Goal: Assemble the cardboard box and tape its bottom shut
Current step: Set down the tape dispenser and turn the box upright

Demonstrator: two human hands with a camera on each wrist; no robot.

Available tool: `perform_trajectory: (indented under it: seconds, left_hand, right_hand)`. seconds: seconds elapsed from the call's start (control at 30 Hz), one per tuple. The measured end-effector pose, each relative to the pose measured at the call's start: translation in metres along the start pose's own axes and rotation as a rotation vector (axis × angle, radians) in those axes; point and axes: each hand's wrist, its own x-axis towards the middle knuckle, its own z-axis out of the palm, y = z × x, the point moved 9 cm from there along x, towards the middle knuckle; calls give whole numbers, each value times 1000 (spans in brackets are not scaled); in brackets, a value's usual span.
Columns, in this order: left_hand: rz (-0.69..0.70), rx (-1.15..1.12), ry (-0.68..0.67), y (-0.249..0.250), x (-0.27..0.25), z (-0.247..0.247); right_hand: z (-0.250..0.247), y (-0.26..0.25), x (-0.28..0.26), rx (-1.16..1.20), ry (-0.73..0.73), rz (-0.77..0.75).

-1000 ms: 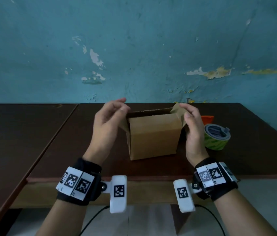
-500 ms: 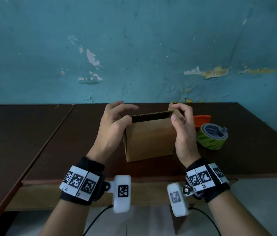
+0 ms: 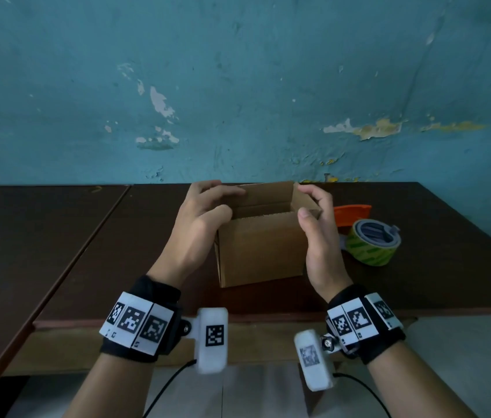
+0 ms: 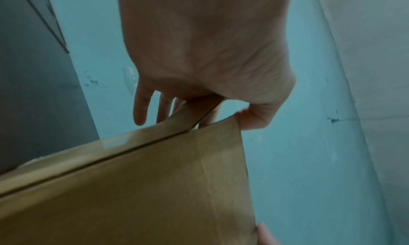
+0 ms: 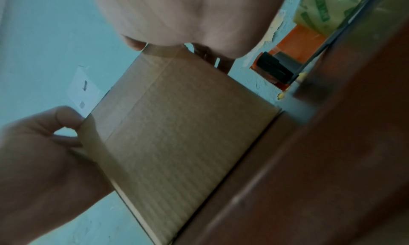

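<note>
Since earlier: far flap raised, side flaps tucked | fingers: left hand [image 3: 199, 224] and right hand [image 3: 316, 233] pinching cardboard box [image 3: 261, 248] corners | step: flap folding | next: tape roll [image 3: 372, 241] beyond right fingers.

- The cardboard box [image 3: 261, 248] hides its own underside against the surface [image 3: 419, 282], so the state of the bottom flaps cannot be told.
- The left hand [image 3: 199, 230] covers the box's 9 o'clock wall; its grip there is partly out of sight.
- The right hand [image 3: 318, 236] blocks the 3 o'clock flap.
- The orange dispenser [image 3: 351, 213] is half hidden behind the right hand and the tape roll [image 3: 372, 242].
- In the right wrist view, the surface at 4 o'clock is blurred.
</note>
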Motion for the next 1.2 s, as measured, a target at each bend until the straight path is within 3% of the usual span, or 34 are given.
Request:
perform_trajectory:
  seconds: [0.23, 0.47, 0.57, 0.87, 1.2]
  left_hand:
    - [-45, -99, -111, 8, 1, 21]
    - [-31, -371, 94, -5, -3, 18]
    - [-88, -490, 170, -14, -4, 16]
    - [-106, -493, 147, -12, -4, 18]
    - [-259, -714, 257, -35, -8, 4]
  right_hand:
    - [6, 5, -3, 61, -2, 39]
    - [8, 11, -2, 61, -48, 80]
    - [10, 11, 0, 42, -50, 90]
    - [10, 7, -4, -61, -5, 92]
    - [6, 6, -1, -98, -57, 113]
